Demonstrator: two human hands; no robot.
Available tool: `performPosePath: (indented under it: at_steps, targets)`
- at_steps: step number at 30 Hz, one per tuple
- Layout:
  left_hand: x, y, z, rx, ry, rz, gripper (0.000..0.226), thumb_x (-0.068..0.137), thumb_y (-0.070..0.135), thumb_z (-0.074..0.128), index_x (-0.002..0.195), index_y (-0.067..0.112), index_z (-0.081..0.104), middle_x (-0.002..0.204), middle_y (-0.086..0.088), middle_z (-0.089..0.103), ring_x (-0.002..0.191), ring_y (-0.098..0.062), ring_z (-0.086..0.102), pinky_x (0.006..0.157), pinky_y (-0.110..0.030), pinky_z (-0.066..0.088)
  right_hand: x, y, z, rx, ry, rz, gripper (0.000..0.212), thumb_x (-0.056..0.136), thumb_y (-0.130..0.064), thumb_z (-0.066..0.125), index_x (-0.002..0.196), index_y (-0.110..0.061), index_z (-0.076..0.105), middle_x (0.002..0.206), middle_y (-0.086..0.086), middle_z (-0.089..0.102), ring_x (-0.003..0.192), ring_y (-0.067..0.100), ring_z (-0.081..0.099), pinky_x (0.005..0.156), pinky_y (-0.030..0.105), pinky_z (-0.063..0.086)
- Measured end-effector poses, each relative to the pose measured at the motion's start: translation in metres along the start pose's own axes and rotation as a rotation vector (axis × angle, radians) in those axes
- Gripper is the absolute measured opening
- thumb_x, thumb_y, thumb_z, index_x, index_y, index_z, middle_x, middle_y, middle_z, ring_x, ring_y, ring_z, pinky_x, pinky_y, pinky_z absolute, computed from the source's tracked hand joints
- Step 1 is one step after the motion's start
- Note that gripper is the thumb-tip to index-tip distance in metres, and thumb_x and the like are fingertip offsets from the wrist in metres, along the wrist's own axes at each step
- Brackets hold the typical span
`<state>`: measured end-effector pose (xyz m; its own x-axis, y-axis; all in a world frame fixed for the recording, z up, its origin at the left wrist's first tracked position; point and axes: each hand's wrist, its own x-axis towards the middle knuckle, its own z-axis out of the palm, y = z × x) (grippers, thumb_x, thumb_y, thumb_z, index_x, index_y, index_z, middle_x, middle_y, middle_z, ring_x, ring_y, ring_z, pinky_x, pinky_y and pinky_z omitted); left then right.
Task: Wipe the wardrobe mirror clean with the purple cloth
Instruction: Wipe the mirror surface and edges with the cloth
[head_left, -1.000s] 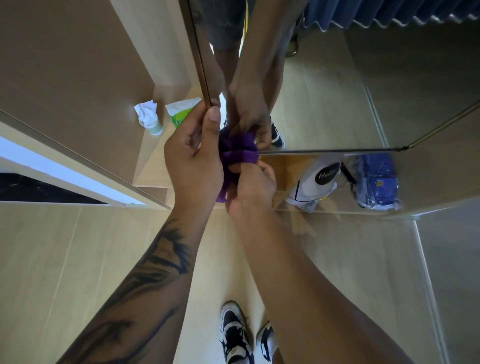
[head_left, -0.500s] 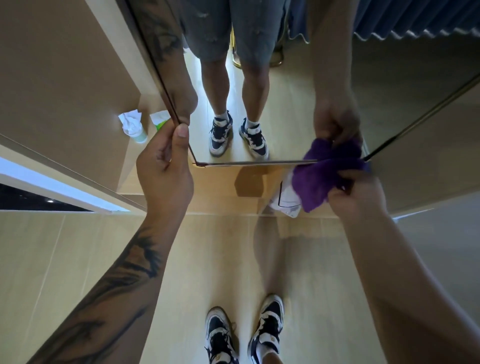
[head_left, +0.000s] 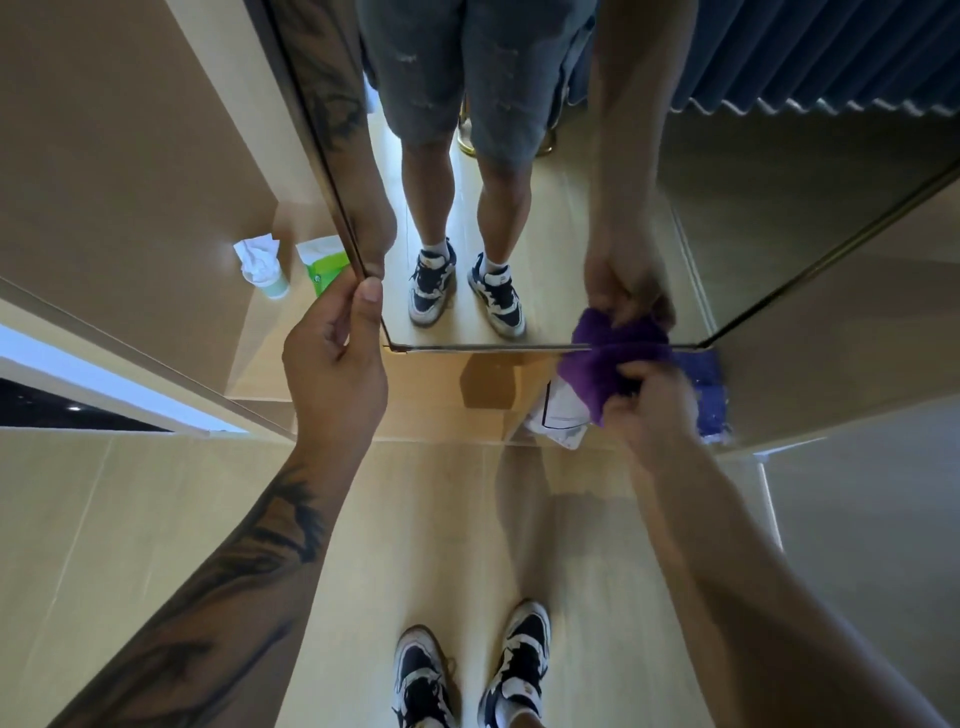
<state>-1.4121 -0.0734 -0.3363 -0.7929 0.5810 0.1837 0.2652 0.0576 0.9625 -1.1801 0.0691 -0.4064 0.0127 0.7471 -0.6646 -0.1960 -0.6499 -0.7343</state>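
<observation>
The wardrobe mirror (head_left: 545, 218) hangs as an open door panel with a thin metal frame, and it reflects my legs and shoes. My left hand (head_left: 332, 358) grips the mirror's left edge near its bottom left corner, thumb on the front. My right hand (head_left: 649, 400) holds the bunched purple cloth (head_left: 602, 364) against the mirror's bottom edge near the right corner. The cloth's reflection shows just above it.
A small spray bottle (head_left: 265, 273) and a green wipes pack (head_left: 324, 262) stand on the wardrobe floor left of the mirror. A white bag (head_left: 558, 421) and a blue packet (head_left: 709, 384) lie behind the cloth. My shoes (head_left: 467, 670) stand on the pale wooden floor.
My right hand has carried the cloth from beside my left hand rightwards along the mirror's bottom edge to the right corner. My left hand keeps its hold on the left edge.
</observation>
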Motion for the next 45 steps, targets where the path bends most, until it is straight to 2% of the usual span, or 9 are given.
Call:
performPosePath:
  at_steps: [3,11,16,19,24,28,32,36,45]
  targets:
    - [-0.001,-0.001,0.001,-0.012,-0.003,-0.013,0.043,0.107,0.035,0.054,0.098,-0.007,0.061,0.088,-0.002,0.056,0.073,0.008,0.045,0.079,-0.026,0.040,-0.025,0.024,0.038,0.049,-0.044,0.041,0.021,0.085,0.002,0.058,0.099,-0.013,0.061,0.078,-0.001,0.063,0.058,0.008,0.062,0.053,0.020,0.052]
    - [-0.003,0.005,0.002,0.038,-0.019,0.004,0.031,0.108,0.031,0.051,0.077,0.028,0.052,0.061,0.012,0.047,0.065,-0.003,0.043,0.070,-0.026,0.039,-0.064,0.067,0.129,0.379,-0.122,0.326,0.053,0.075,0.017,0.053,0.123,-0.004,0.061,0.099,0.017,0.069,0.070,0.024,0.068,0.056,0.028,0.055]
    - [-0.003,0.005,0.000,0.050,-0.009,-0.013,0.030,0.108,0.031,0.053,0.093,0.009,0.068,0.073,0.004,0.061,0.070,0.004,0.054,0.074,-0.017,0.043,-0.101,0.076,0.166,0.279,-0.310,0.386,0.076,0.054,0.008,0.054,0.129,-0.001,0.059,0.107,0.026,0.068,0.085,0.035,0.067,0.061,0.035,0.058]
    - [-0.001,0.005,-0.001,0.068,-0.013,0.009,0.026,0.108,0.032,0.053,0.085,0.024,0.063,0.069,0.016,0.060,0.070,0.002,0.054,0.073,-0.023,0.046,-0.101,0.078,0.162,0.234,-0.326,0.401,0.038,0.078,0.014,0.043,0.108,0.001,0.062,0.081,0.017,0.065,0.066,0.030,0.063,0.052,0.028,0.053]
    - [-0.001,-0.001,-0.001,0.031,-0.008,0.012,0.040,0.105,0.045,0.054,0.091,0.011,0.069,0.072,0.000,0.049,0.070,-0.021,0.051,0.086,-0.043,0.056,-0.069,0.056,0.115,0.331,-0.220,0.378,0.058,0.072,0.013,0.056,0.129,0.009,0.061,0.107,0.019,0.064,0.108,0.032,0.068,0.103,0.035,0.050]
    - [-0.002,-0.006,0.001,0.016,0.013,0.002,0.048,0.105,0.046,0.054,0.102,0.000,0.067,0.075,0.002,0.053,0.080,-0.001,0.050,0.093,-0.055,0.057,-0.048,0.020,0.058,0.375,-0.127,0.278,0.035,0.085,0.016,0.045,0.104,0.000,0.070,0.100,0.020,0.069,0.106,0.033,0.068,0.110,0.048,0.047]
    - [-0.001,-0.004,0.000,-0.003,-0.015,0.005,0.038,0.106,0.045,0.053,0.085,0.015,0.062,0.068,0.008,0.044,0.072,-0.021,0.039,0.078,-0.045,0.051,-0.026,-0.012,-0.001,0.355,-0.054,0.145,0.026,0.090,0.010,0.047,0.088,-0.008,0.067,0.077,0.007,0.069,0.074,0.018,0.066,0.084,0.030,0.053]
    - [-0.002,-0.001,0.001,0.024,-0.031,0.016,0.043,0.108,0.044,0.051,0.082,0.010,0.053,0.071,-0.013,0.035,0.074,-0.038,0.030,0.067,-0.042,0.038,-0.005,-0.029,-0.029,0.280,0.083,0.052,0.022,0.084,0.004,0.058,0.102,-0.008,0.065,0.094,0.005,0.061,0.092,0.019,0.064,0.066,0.025,0.055]
    - [0.000,-0.004,-0.002,-0.042,-0.033,-0.046,0.041,0.106,0.042,0.056,0.095,0.003,0.064,0.071,0.014,0.053,0.085,-0.004,0.048,0.097,-0.062,0.052,-0.001,-0.049,-0.047,0.346,0.257,-0.061,0.039,0.084,0.011,0.053,0.117,-0.005,0.063,0.100,0.008,0.068,0.086,0.021,0.067,0.053,0.022,0.055]
